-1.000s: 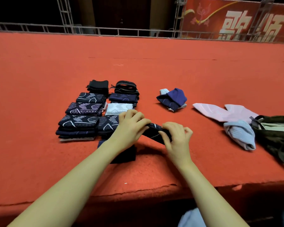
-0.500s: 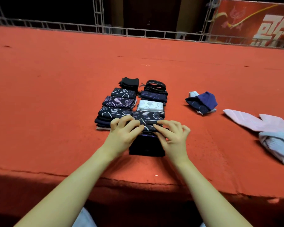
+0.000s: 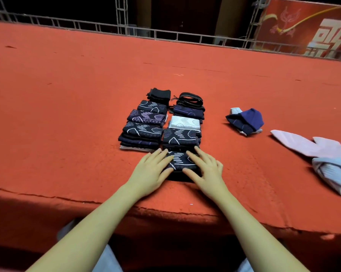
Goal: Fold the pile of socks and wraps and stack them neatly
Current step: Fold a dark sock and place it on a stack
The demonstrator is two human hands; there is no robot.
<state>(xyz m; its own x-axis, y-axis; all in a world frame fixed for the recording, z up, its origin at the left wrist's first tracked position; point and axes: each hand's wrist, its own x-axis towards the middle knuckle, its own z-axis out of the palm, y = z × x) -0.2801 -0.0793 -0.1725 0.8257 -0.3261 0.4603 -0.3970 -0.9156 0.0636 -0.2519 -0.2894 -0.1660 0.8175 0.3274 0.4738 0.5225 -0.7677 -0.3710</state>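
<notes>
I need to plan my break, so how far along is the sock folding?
Mostly done: two rows of folded pieces sit stacked on the red table. In hand: left hand and right hand press flat on the nearest patterned sock. Left: the navy bundle, pink socks and pale blue piece.

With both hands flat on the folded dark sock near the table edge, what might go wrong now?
1. The folded sock under the left hand and right hand lies close to the table edge; a pull toward the person might drag it off.
2. It touches the stack behind, so a forward push may shift that stack.
3. Once released, the fold might spring open.
</notes>
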